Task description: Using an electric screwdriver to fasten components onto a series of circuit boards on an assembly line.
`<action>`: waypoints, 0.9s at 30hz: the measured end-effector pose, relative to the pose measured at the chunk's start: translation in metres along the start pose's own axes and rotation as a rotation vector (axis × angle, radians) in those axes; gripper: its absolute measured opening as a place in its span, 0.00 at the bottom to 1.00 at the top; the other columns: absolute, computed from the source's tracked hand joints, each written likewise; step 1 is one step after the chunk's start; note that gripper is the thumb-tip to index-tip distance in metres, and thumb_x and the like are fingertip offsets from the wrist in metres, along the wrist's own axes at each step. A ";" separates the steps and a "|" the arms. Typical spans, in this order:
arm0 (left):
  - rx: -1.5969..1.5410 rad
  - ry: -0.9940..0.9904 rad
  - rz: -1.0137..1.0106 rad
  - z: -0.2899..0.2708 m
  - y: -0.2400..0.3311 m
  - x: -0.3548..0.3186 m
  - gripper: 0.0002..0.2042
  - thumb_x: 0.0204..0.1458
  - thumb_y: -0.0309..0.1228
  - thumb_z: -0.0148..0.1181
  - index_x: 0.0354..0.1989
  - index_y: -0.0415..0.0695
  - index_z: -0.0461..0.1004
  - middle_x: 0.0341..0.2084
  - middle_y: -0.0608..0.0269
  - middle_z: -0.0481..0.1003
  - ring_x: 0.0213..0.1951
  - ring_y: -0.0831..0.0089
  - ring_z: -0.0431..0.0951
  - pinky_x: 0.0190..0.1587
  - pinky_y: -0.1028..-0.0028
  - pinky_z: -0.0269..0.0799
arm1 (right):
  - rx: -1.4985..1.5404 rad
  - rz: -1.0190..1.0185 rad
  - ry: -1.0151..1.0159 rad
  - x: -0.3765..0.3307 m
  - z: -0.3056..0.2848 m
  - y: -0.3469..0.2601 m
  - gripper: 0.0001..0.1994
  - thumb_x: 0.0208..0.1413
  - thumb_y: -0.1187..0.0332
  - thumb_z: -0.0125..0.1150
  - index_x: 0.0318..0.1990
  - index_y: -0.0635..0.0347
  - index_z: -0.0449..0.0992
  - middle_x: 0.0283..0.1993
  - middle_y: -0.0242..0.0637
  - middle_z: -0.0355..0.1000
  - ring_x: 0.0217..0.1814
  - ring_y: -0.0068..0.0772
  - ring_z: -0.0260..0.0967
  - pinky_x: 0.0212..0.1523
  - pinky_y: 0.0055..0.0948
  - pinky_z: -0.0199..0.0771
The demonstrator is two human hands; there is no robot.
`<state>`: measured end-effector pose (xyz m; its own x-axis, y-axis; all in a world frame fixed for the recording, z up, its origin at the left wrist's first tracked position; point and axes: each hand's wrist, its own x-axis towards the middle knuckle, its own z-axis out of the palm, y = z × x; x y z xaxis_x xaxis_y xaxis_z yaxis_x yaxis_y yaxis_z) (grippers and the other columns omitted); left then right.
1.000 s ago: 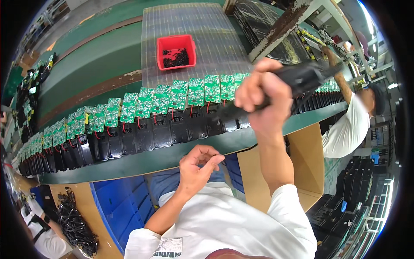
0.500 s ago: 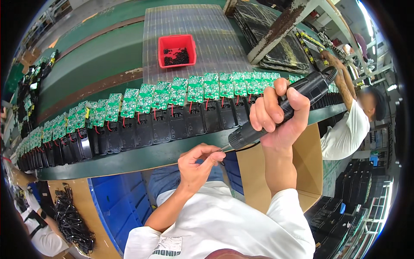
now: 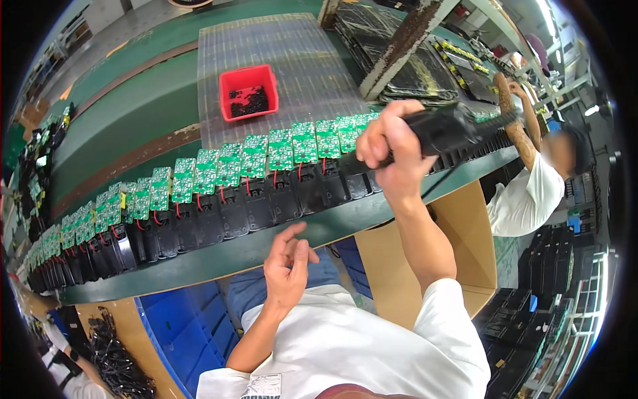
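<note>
A black electric screwdriver (image 3: 440, 130) is gripped in my right hand (image 3: 401, 159). Its front end points left and down over the row of black plastic housings (image 3: 262, 211); its tip is blurred. Green circuit boards (image 3: 254, 155) lie along the far side of the housings, joined to them by red wires. My left hand (image 3: 287, 269) hovers at the bench's near edge, below the housings and apart from them. Its index finger and thumb are spread, the other fingers bent, and I see nothing between them.
A red bin (image 3: 248, 114) with small black parts sits on a translucent sheet (image 3: 299, 66) beyond the boards. A rusty post (image 3: 405, 50) rises to its right. Below the bench edge stand a cardboard box (image 3: 392, 266) and blue crates (image 3: 179, 319). Another person (image 3: 531, 193) works at the right.
My right hand has lifted the screwdriver away from my left fingers, up and over the housings. My left hand has come away from the tip, lower and slightly left, its fingers parting. The view has shifted.
</note>
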<state>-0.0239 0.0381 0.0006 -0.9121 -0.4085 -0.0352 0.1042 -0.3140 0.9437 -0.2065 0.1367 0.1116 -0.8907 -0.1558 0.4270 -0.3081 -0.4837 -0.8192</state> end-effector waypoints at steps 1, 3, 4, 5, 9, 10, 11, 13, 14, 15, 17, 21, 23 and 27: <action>0.063 -0.033 -0.020 -0.003 -0.008 -0.001 0.10 0.64 0.26 0.53 0.50 0.38 0.75 0.20 0.66 0.75 0.19 0.83 0.65 0.21 0.84 0.57 | -0.030 0.005 0.011 0.002 0.001 0.004 0.02 0.59 0.72 0.49 0.35 0.59 0.67 0.14 0.31 0.60 0.12 0.23 0.51 0.16 0.24 0.57; 0.124 -0.069 -0.042 -0.005 -0.014 -0.001 0.10 0.65 0.26 0.52 0.50 0.39 0.75 0.20 0.66 0.75 0.17 0.84 0.63 0.20 0.84 0.56 | -0.064 0.012 0.024 0.005 0.000 0.008 0.02 0.58 0.73 0.50 0.34 0.60 0.67 0.14 0.32 0.60 0.12 0.23 0.51 0.16 0.24 0.57; 0.134 -0.084 -0.056 -0.006 -0.015 -0.001 0.10 0.65 0.26 0.52 0.50 0.39 0.75 0.20 0.66 0.75 0.17 0.84 0.63 0.20 0.85 0.56 | -0.063 0.012 0.018 0.006 -0.001 0.010 0.02 0.58 0.73 0.51 0.34 0.60 0.67 0.14 0.32 0.60 0.12 0.23 0.51 0.16 0.24 0.57; 0.145 -0.099 -0.069 -0.007 -0.016 -0.001 0.09 0.65 0.26 0.52 0.50 0.39 0.75 0.20 0.66 0.75 0.17 0.84 0.63 0.20 0.85 0.56 | -0.062 0.012 0.013 0.007 -0.001 0.011 0.02 0.58 0.73 0.51 0.34 0.60 0.67 0.14 0.33 0.61 0.12 0.23 0.51 0.15 0.24 0.57; 0.170 -0.131 -0.118 -0.007 -0.016 0.000 0.09 0.64 0.26 0.53 0.49 0.40 0.75 0.20 0.67 0.75 0.19 0.84 0.66 0.22 0.84 0.57 | -0.064 0.015 -0.005 0.007 -0.002 0.018 0.03 0.57 0.74 0.53 0.33 0.61 0.67 0.15 0.33 0.61 0.12 0.23 0.51 0.15 0.24 0.57; 0.171 -0.133 -0.141 -0.007 -0.015 0.001 0.09 0.64 0.26 0.53 0.49 0.40 0.75 0.21 0.67 0.75 0.21 0.83 0.68 0.23 0.84 0.59 | -0.070 0.018 -0.012 0.007 -0.003 0.021 0.03 0.57 0.74 0.54 0.33 0.61 0.67 0.15 0.33 0.61 0.12 0.23 0.51 0.15 0.24 0.57; 0.173 -0.136 -0.165 -0.007 -0.015 0.001 0.09 0.64 0.26 0.54 0.49 0.40 0.75 0.21 0.67 0.75 0.22 0.82 0.70 0.25 0.83 0.60 | -0.075 0.021 -0.018 0.007 -0.003 0.023 0.03 0.57 0.74 0.54 0.33 0.61 0.67 0.15 0.33 0.61 0.12 0.23 0.52 0.15 0.24 0.56; 0.181 -0.131 -0.195 -0.007 -0.014 0.001 0.09 0.63 0.25 0.54 0.49 0.40 0.75 0.21 0.67 0.76 0.24 0.82 0.72 0.27 0.83 0.61 | -0.074 0.032 -0.023 0.006 -0.005 0.028 0.03 0.57 0.74 0.54 0.33 0.61 0.67 0.15 0.33 0.61 0.12 0.23 0.52 0.15 0.24 0.56; 0.168 -0.135 -0.186 -0.004 -0.014 0.002 0.09 0.63 0.25 0.54 0.49 0.40 0.76 0.21 0.67 0.76 0.22 0.82 0.70 0.25 0.83 0.60 | -0.081 0.035 -0.051 0.006 -0.006 0.030 0.03 0.55 0.75 0.56 0.33 0.62 0.68 0.15 0.33 0.63 0.12 0.23 0.53 0.15 0.23 0.57; 0.157 -0.138 -0.178 -0.001 -0.014 0.002 0.09 0.63 0.25 0.53 0.48 0.40 0.76 0.21 0.67 0.75 0.21 0.83 0.68 0.24 0.84 0.59 | -0.085 0.039 -0.079 0.006 -0.007 0.033 0.03 0.53 0.77 0.57 0.32 0.62 0.69 0.16 0.33 0.64 0.13 0.22 0.54 0.15 0.23 0.58; 0.136 -0.139 -0.162 0.006 -0.013 0.003 0.09 0.63 0.25 0.52 0.48 0.41 0.76 0.20 0.67 0.75 0.18 0.84 0.65 0.22 0.85 0.57 | -0.090 0.048 -0.137 0.004 -0.010 0.037 0.04 0.49 0.80 0.60 0.31 0.63 0.72 0.17 0.33 0.67 0.13 0.22 0.57 0.14 0.22 0.59; 0.148 -0.205 -0.101 0.013 -0.009 0.009 0.09 0.63 0.25 0.53 0.48 0.40 0.76 0.20 0.67 0.75 0.19 0.84 0.66 0.23 0.85 0.57 | -0.013 0.124 -0.095 0.005 -0.015 0.035 0.03 0.48 0.78 0.61 0.30 0.62 0.73 0.18 0.32 0.67 0.13 0.21 0.57 0.15 0.22 0.59; 0.146 -0.231 -0.063 0.012 -0.004 0.007 0.09 0.63 0.25 0.53 0.48 0.40 0.76 0.20 0.67 0.75 0.19 0.84 0.66 0.23 0.85 0.57 | 0.007 0.134 -0.093 0.005 -0.010 0.032 0.03 0.47 0.78 0.61 0.29 0.62 0.73 0.18 0.31 0.68 0.14 0.21 0.57 0.15 0.22 0.58; 0.147 -0.324 -0.088 0.015 0.010 0.002 0.09 0.62 0.24 0.54 0.48 0.40 0.77 0.21 0.67 0.75 0.21 0.84 0.68 0.25 0.85 0.58 | -0.109 0.168 -0.219 0.012 -0.003 0.030 0.06 0.54 0.76 0.58 0.31 0.61 0.66 0.16 0.32 0.61 0.13 0.23 0.53 0.15 0.24 0.56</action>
<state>-0.0308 0.0466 0.0148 -0.9958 -0.0848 -0.0343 -0.0168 -0.1994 0.9798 -0.2269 0.1228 0.0913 -0.8429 -0.4135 0.3441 -0.2065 -0.3420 -0.9167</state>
